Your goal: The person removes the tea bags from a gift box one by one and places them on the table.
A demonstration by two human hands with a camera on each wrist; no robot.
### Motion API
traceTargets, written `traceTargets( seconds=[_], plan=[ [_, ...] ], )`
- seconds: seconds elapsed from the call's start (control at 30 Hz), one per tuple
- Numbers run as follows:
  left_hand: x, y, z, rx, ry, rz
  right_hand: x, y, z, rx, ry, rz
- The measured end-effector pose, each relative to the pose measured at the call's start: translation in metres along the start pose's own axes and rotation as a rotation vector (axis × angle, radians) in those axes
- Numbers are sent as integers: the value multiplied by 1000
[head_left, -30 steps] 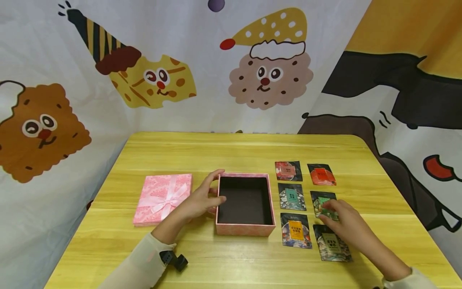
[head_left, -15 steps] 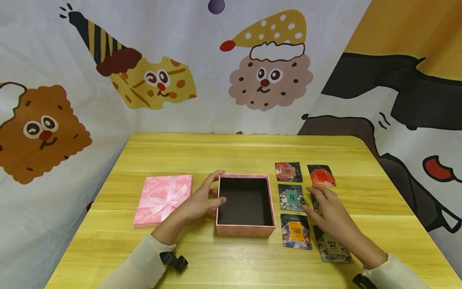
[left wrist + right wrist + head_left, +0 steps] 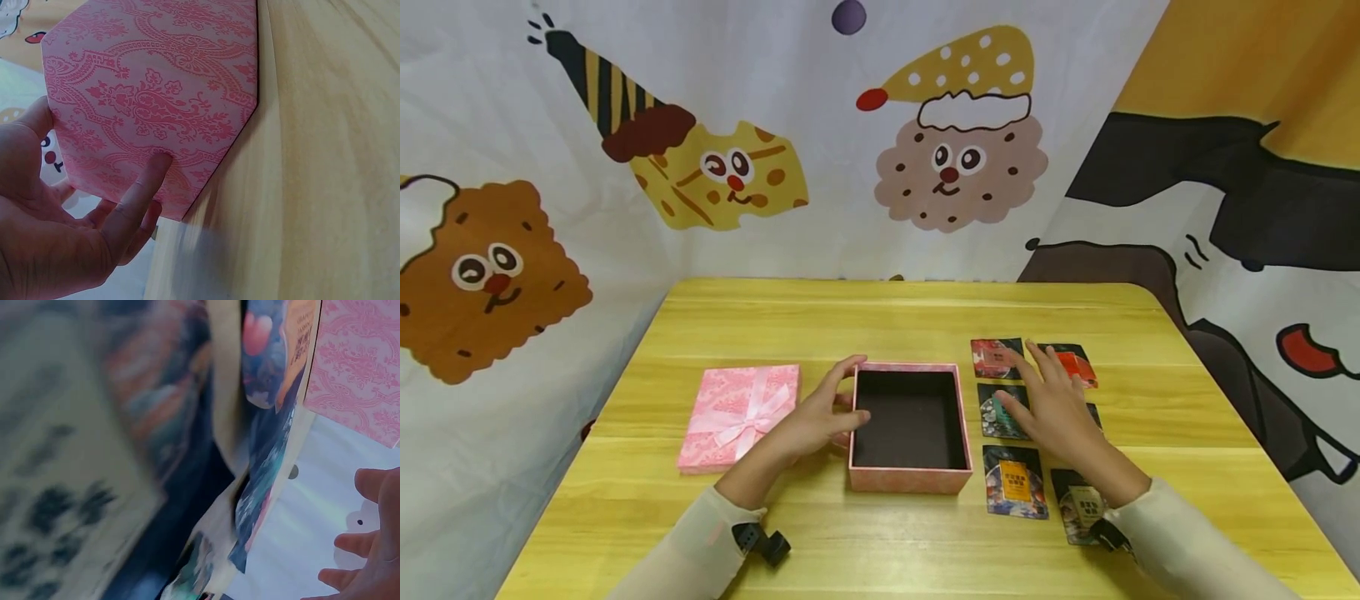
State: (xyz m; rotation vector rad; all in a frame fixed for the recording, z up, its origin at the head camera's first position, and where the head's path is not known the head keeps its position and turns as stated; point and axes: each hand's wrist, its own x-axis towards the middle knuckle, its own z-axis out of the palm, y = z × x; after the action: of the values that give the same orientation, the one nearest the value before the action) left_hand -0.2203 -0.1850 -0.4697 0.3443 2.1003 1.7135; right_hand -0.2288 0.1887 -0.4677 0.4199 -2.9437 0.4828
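My left hand (image 3: 811, 423) holds the left wall of an open pink box (image 3: 910, 479) with a black inside. Its thumb hooks over the rim, and in the left wrist view a finger presses the patterned outer wall (image 3: 150, 112). My right hand (image 3: 1060, 417), fingers spread, hovers over two columns of dark sachets and holds nothing. Its fingertips overlap a red-labelled sachet (image 3: 988, 352) and a teal-labelled sachet (image 3: 1000, 427). Another red sachet (image 3: 1078, 367) lies behind it. A green sachet (image 3: 1095, 412) is mostly hidden beneath the hand. In front lie an orange-labelled sachet (image 3: 1015, 483) and an olive-labelled sachet (image 3: 1073, 504).
A pink lid (image 3: 726, 408) with a ribbon bow lies left of the box, beside my left forearm. Everything stands on a yellow wooden table (image 3: 880, 321). Behind the table hangs a white cloth (image 3: 827, 242) printed with cartoon figures.
My right hand has moved away from the front, from over the green sachet toward the back red sachets, and its fingers have spread. The left hand and the box have stayed put.
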Motion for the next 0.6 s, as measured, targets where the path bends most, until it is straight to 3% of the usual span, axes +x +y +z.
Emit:
traceTargets(
  seconds=[0.43, 0.6],
  plan=[
    [-4, -2, -4, -21, -15, -10, 34, -5, 13, 7, -74, 29],
    [-6, -1, -7, 102, -19, -5, 38, -3, 16, -25, -96, 43]
  ],
)
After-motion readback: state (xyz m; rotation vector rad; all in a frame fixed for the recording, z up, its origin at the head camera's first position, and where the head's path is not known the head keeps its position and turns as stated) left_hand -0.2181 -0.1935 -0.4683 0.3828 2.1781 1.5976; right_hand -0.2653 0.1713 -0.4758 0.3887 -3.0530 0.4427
